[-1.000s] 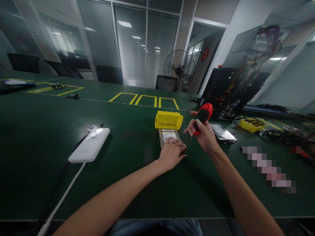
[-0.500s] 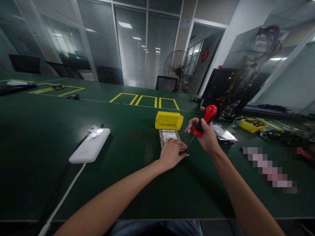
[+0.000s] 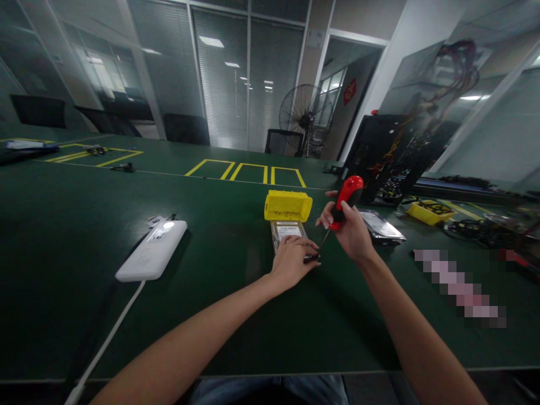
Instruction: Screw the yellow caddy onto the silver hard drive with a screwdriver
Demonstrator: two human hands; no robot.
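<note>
Down on the green table (image 3: 84,270), the left hand (image 3: 292,260) lies palm-down on the near end of a hard drive (image 3: 287,230), fingers spread flat and pressing, gripping nothing. At 2 o'clock from it, the right hand (image 3: 348,230) has its fingers curled tight around the red-and-black handle of a screwdriver (image 3: 342,205). The shaft slants down toward 7 o'clock, its tip at the drive's near right corner, just beside the left fingertips (image 3: 311,247). A yellow box (image 3: 288,206) sits at 12 o'clock, touching the drive's far end. At 9 o'clock, well apart, lies a white power bank (image 3: 152,256) with its cable. Another drive (image 3: 382,226) rests at 3 o'clock.
</note>
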